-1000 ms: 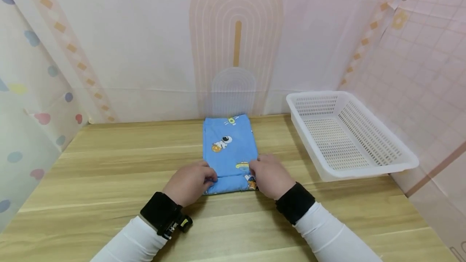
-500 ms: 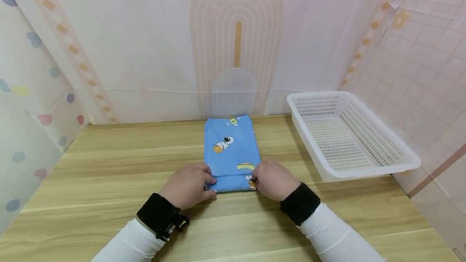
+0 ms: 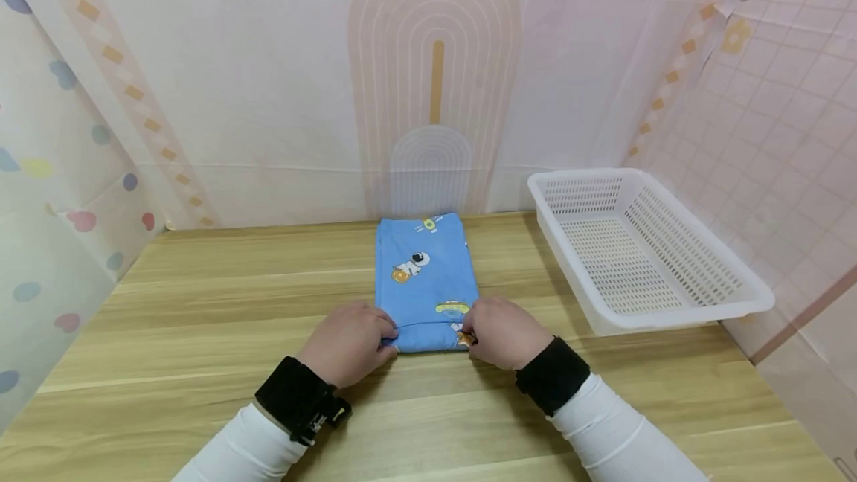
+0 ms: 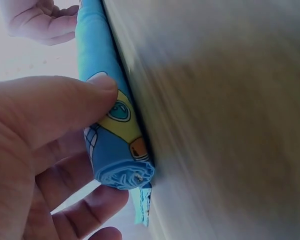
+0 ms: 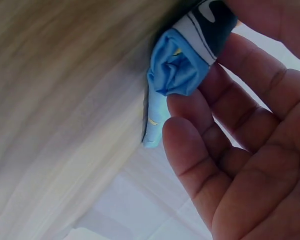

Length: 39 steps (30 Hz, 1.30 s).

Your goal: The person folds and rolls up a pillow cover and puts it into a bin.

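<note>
A blue cloth (image 3: 435, 266) printed with astronauts and flying saucers lies folded into a long strip, its near end wound into a roll (image 3: 425, 338). At the roll's left end my left hand (image 3: 351, 344) grips it, thumb on the near side and fingers behind, as the left wrist view shows beside the spiral end (image 4: 124, 174). My right hand (image 3: 505, 333) holds the other end; in the right wrist view its fingers curl around behind the coiled cloth (image 5: 177, 67). The rest of the strip stretches flat toward the wall.
On the right stands a white plastic basket (image 3: 569, 266) with slotted walls and nothing in it. The wooden table (image 3: 234, 281) meets a patterned wall covering (image 3: 281, 95) at the back, with more on both sides.
The left thumb and fingers have shifted their hold slightly at the roll's end. The right hand has moved slightly right and stays at its end. The roll looks much the same.
</note>
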### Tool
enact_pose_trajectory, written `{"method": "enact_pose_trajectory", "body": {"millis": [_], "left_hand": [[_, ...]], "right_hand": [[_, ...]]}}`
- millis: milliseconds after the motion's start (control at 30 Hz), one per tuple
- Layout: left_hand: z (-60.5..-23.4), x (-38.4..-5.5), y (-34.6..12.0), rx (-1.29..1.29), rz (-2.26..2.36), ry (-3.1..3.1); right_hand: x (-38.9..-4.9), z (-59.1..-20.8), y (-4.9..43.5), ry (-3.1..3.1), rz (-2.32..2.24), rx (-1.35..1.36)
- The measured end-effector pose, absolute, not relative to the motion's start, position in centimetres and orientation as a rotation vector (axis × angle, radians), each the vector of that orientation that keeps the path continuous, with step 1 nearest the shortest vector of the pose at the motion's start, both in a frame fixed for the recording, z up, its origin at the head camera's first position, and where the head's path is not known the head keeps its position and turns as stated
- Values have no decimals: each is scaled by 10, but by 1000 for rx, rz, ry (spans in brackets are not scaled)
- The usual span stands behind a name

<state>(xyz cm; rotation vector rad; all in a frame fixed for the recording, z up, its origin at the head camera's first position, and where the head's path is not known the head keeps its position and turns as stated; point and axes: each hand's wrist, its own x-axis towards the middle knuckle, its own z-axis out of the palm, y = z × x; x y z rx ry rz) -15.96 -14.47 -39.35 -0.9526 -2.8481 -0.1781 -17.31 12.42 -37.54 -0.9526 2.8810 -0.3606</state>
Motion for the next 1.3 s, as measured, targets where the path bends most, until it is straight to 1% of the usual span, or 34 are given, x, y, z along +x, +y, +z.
{"method": "enact_pose_trajectory", "body": {"millis": [567, 933, 1300], "left_hand": [[-393, -158, -142, -786, -260, -2939], [-392, -161, -142, -764, -377, -2991], [-393, -165, -145, -807, -410, -3028]], "right_hand": [[-173, -381, 123, 2933, -357, -923], [-173, -384, 126, 2936, -357, -1055], [-174, -386, 124, 2845, -351, -906]]}}
